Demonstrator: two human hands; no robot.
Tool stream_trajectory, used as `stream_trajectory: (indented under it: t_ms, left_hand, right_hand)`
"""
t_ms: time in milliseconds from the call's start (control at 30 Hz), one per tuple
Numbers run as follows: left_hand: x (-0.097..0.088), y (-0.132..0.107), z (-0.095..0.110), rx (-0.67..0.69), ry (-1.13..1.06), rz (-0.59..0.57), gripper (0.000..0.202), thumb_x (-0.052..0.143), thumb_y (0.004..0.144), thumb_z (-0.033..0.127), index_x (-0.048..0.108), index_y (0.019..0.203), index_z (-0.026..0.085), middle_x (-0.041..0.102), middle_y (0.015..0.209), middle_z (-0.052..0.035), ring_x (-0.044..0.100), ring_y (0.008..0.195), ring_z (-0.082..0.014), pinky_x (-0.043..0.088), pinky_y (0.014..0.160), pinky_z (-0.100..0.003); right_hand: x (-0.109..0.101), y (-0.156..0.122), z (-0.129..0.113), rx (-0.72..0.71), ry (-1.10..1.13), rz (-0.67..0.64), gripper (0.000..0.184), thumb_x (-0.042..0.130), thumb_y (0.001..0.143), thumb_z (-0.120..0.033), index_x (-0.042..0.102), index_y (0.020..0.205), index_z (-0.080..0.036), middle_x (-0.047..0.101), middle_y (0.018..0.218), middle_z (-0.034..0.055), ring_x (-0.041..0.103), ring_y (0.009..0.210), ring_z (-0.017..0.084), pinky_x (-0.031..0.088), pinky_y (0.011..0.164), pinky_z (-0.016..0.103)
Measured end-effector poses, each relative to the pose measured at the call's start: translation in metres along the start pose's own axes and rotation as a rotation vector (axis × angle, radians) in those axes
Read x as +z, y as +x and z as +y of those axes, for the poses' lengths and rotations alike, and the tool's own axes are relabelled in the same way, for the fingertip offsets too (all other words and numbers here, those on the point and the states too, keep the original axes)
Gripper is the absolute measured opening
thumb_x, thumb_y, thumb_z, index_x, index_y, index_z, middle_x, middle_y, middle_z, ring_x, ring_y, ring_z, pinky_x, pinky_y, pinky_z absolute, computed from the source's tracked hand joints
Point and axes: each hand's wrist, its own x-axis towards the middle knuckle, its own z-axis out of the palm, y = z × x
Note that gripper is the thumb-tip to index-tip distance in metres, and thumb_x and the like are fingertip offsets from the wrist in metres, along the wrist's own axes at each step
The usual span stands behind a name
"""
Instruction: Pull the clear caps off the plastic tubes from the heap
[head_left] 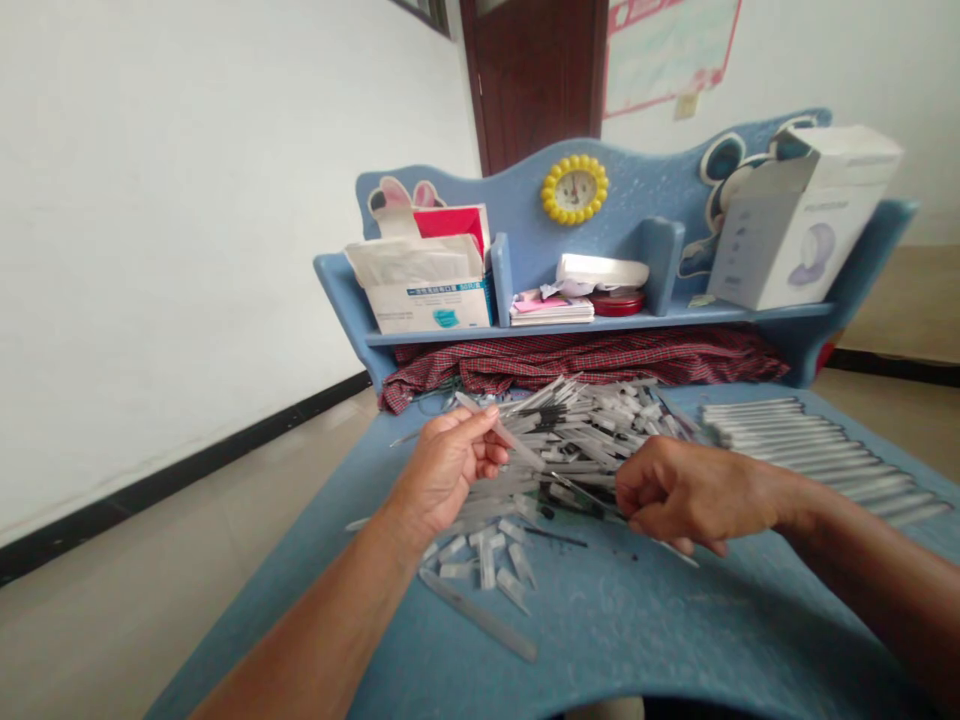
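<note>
Between the thumb and fingers of my left hand (446,465) is a frosted, see-through pen barrel (519,446), tilted down to the right. My right hand (686,490) is closed around a thin pen refill (583,493); its clear tip end points toward the barrel's lower end, and the other end sticks out below the fingers. I cannot tell whether refill and barrel touch. Behind both hands spreads a pile of pen parts (577,435). Several pen caps (487,565) and a loose pen barrel (480,615) lie nearer to me.
Assembled-looking pens (817,445) lie in a row at the right of the blue table (615,640). A checked cloth (592,358) runs under the shelf (622,320). On the shelf stand a mask box (431,300), papers (551,312) and a white box (795,230).
</note>
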Motion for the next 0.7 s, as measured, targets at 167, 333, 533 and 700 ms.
stream_trajectory:
  t_ms: [167,333,533,700]
  left_hand:
    - [0.003,-0.001,-0.003,-0.004,0.025,-0.01,0.02,0.065,0.073,0.03,0.054,0.071,0.013,0.062,0.06,-0.0007,0.055,0.046,-0.0077,0.038,0.042,-0.017]
    - [0.006,-0.002,-0.008,0.003,0.08,-0.018,0.022,0.066,0.072,0.032,0.056,0.068,0.013,0.061,0.057,-0.0007,0.055,0.047,-0.0085,0.038,0.042,-0.017]
    - [0.01,-0.004,-0.01,0.025,0.067,0.003,0.022,0.066,0.073,0.032,0.055,0.071,0.013,0.063,0.06,-0.0009,0.055,0.047,-0.0085,0.039,0.041,-0.017]
    - [0.012,-0.004,-0.008,0.034,0.053,0.026,0.021,0.066,0.072,0.03,0.054,0.071,0.013,0.063,0.061,-0.0014,0.055,0.047,-0.0088,0.04,0.041,-0.018]
  right_hand:
    - [0.003,0.004,0.001,-0.015,0.024,0.01,0.007,0.043,0.061,-0.013,0.049,0.061,-0.016,0.049,0.044,-0.006,0.041,0.032,0.005,0.033,0.029,0.013]
    - [0.004,0.007,0.003,-0.004,0.035,0.008,0.005,0.044,0.063,-0.013,0.048,0.061,-0.016,0.05,0.043,-0.0064,0.041,0.03,0.004,0.031,0.028,0.012]
    - [0.005,0.009,0.008,-0.029,0.091,0.013,0.005,0.046,0.064,-0.014,0.05,0.064,-0.016,0.051,0.043,-0.0069,0.042,0.03,0.005,0.034,0.029,0.014]
    - [0.004,0.008,0.007,-0.052,0.131,0.014,0.005,0.046,0.065,-0.013,0.05,0.064,-0.015,0.051,0.043,-0.0069,0.041,0.029,0.004,0.03,0.028,0.012]
